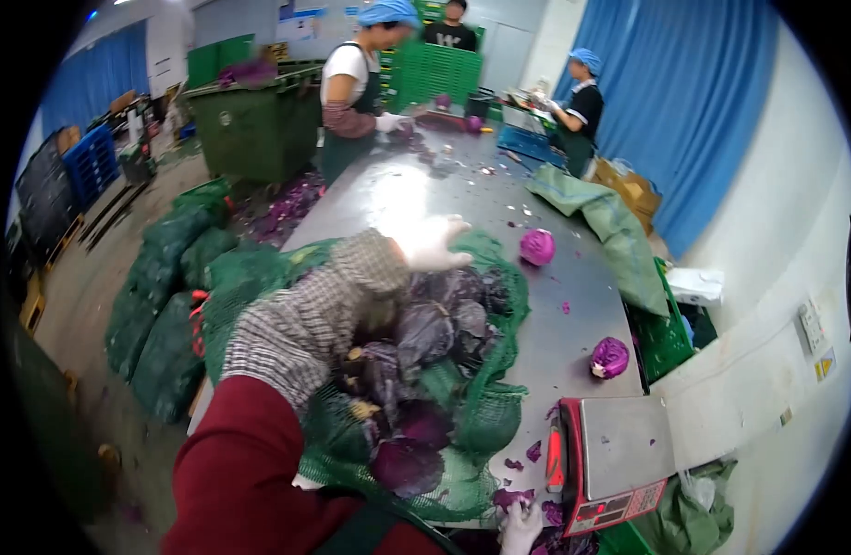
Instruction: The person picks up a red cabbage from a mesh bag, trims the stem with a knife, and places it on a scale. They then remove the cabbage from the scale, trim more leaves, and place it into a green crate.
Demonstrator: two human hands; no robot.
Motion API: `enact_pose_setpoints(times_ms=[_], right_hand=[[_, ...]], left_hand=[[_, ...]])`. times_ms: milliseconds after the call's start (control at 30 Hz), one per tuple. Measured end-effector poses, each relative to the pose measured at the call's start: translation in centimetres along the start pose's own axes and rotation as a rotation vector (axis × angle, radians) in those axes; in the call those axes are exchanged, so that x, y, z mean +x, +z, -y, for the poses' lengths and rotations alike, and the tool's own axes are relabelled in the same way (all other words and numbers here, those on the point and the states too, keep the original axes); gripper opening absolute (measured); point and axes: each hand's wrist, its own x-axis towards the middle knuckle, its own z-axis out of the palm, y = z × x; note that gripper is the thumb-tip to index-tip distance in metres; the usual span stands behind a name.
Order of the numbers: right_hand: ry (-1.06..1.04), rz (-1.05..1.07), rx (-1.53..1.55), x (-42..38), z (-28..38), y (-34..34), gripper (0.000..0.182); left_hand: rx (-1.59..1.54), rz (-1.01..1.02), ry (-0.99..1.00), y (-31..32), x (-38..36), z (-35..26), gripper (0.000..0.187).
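Your left hand (432, 242), in a white glove with a checked sleeve cover, is stretched forward over the open green mesh sack (485, 421), fingers spread and holding nothing. That sack lies on the grey steel table (425, 190) just before you, filled with dark purple cabbages (425, 333). Your right hand (520, 529), also gloved, sits low at the table's near edge among purple leaf scraps; grip cannot be told. Two trimmed round red cabbages (537, 247) lie loose beyond the sack. Red-edged digital scale (615, 462) stands at your right.
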Motion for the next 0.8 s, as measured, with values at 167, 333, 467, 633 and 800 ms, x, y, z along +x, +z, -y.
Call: enact_pose_setpoints(times_ms=[167, 333, 467, 633, 800], right_hand=[[0.714, -0.055, 0.505, -4.1, 1.6, -7.3, 0.063], [0.878, 0.181, 0.825, 1.2, 9.2, -10.3, 0.037], [0.770, 0.215, 1.274, 3.0, 16.6, -6.0, 0.022], [0.711, 0.779, 1.577, 0.6, 18.8, -3.1, 0.013], [0.749, 0.811, 1.508, 1.4, 19.9, -4.7, 0.011]], left_hand=[[0.017, -0.114, -0.283, -9.8, -14.5, 2.8, 0.058], [-0.152, -0.081, -0.389, -7.5, -24.6, -2.3, 0.056], [0.404, 0.235, -0.239, -1.0, -30.8, -4.0, 0.065], [0.251, 0.210, -0.142, -0.4, -35.5, -5.7, 0.049], [0.050, 0.339, -0.293, -3.9, -34.7, -6.9, 0.051]])
